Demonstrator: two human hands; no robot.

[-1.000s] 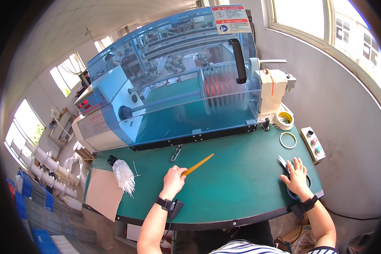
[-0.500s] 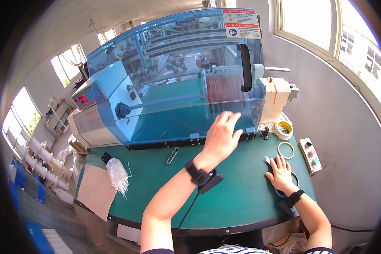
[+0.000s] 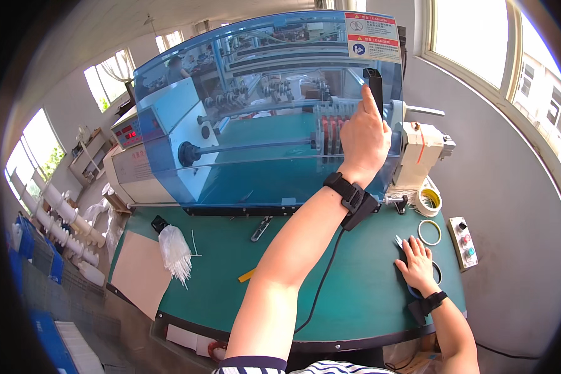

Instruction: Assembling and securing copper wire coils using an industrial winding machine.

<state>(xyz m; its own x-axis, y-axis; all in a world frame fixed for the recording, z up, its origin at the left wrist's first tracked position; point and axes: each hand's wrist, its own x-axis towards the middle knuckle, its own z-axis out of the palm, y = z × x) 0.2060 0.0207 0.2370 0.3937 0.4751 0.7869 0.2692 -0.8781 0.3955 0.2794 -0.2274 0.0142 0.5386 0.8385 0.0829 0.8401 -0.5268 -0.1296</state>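
Note:
My left hand [image 3: 364, 140] is raised at the black handle [image 3: 373, 77] of a blue see-through cover [image 3: 243, 181]. Its index finger points up along the handle, while the other fingers look curled round the lower part, which the hand hides. The cover is down over a winding machine with a shaft [image 3: 249, 148] and red-wound coils [image 3: 331, 134]. On the green tabletop, my right hand [image 3: 417, 268] lies flat with fingers stretched and thumb apart. Beneath it is a pair of scissors [image 3: 399, 241]; their tips and part of the dark loops show.
Right of the cover, rolls of tape [image 3: 428, 201] and a pale ring [image 3: 429, 232] lie near a button box [image 3: 462, 243]. Leftward are a utility knife [image 3: 261, 229], a bag of white ties [image 3: 174, 252] and brown card [image 3: 140, 271]. A yellow strip [image 3: 247, 275] lies by my left forearm.
My left hand has moved up and right from in front of the cover to its handle. My right hand stays over the scissors. The whole view has shifted slightly.

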